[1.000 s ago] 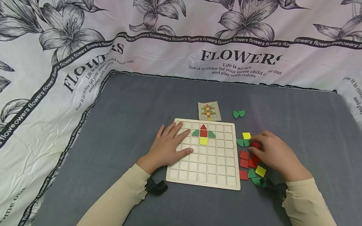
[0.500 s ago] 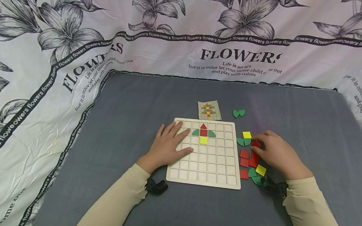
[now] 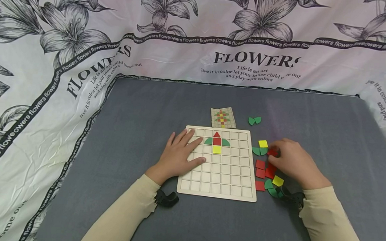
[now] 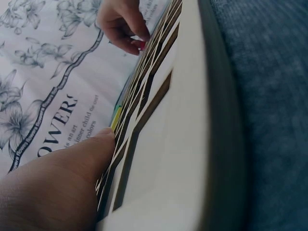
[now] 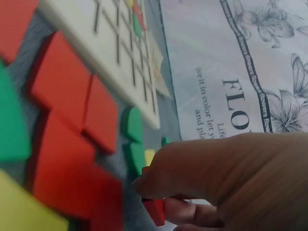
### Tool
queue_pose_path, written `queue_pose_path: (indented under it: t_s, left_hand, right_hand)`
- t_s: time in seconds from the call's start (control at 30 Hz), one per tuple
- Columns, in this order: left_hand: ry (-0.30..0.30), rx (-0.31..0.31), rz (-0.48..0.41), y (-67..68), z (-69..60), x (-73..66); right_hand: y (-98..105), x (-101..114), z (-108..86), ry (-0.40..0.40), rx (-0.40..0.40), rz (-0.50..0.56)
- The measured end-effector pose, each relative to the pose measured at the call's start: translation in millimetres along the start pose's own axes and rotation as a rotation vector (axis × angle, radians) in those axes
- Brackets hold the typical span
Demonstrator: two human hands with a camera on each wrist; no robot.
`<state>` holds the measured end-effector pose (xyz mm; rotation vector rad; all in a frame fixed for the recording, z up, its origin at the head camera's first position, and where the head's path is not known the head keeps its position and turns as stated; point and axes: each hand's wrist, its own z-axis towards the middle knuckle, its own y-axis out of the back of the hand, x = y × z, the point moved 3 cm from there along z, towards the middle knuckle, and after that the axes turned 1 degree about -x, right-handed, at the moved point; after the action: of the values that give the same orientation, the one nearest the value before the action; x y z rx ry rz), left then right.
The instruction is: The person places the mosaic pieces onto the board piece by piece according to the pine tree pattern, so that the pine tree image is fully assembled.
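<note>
The left hand (image 3: 178, 158) rests, fingers spread, on the left side of the grid board (image 3: 217, 169); coloured pieces (image 3: 217, 141) sit in its far cells, a card (image 3: 223, 117) beyond. Right of the board, near loose red squares (image 3: 260, 173), the right hand (image 3: 294, 160) pinches a red piece (image 5: 155, 211).

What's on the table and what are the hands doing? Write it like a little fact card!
Left hand: spread out on the left part of the grid board
Right hand: pinches a red piece, right of the board
On the board: red triangle, red square below it, green pieces either side of that square, yellow square under it
Beside the board: loose pieces in red, yellow and green
Far edge: small card with a red, green and yellow pattern
</note>
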<state>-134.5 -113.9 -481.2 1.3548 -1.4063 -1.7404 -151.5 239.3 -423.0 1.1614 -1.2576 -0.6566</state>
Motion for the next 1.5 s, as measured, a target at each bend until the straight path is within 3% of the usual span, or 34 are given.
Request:
queue_pose_path:
  t_s: [0.33, 0.57, 1.2, 1.5]
  left_hand:
    - [0.011, 0.004, 0.007, 0.4, -0.1, 0.6]
    - [0.01, 0.007, 0.003, -0.2, 0.7, 1.0]
    - [0.011, -0.001, 0.007, -0.4, 1.5, 1.3]
    - [0.006, -0.009, 0.011, -0.6, 0.6, 0.3]
  right_hand:
    - [0, 31, 13.8, 0.063, -0.041, 0.037]
    - [-8, 50, 26.6, 0.087, -0.023, 0.069]
    - [-43, 99, 59.7, 0.265, -0.018, 0.118]
    - [-49, 122, 65.7, 0.331, 0.012, 0.111]
